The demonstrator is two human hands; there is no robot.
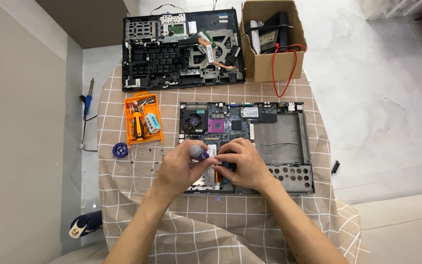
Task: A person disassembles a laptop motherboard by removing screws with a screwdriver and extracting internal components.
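While both hands are being kept low over the front edge of the opened laptop base [289,146], a screwdriver with a purple-grey handle [197,151] is being gripped in the left hand [179,168], its fingers closed around the handle and its tip hidden behind the knuckles. The right hand [245,164] is being pressed onto the board beside it, fingers curled over a small dark part; whether anything is actually being pinched there cannot be told. The step in hand is judged to be the loosening or driving of a screw near the lower middle of the motherboard [221,124], with the right hand being used for steadying. The next move is judged to call for the tool being held upright and turned without slipping off the screw head. The handle is being held between thumb and fingers, touching the right fingertips. An orange bit case [142,120] is lying just left of the base, a detached keyboard frame [181,51] and a cardboard box [272,54] are sitting beyond it, all on the checked tablecloth [211,225]
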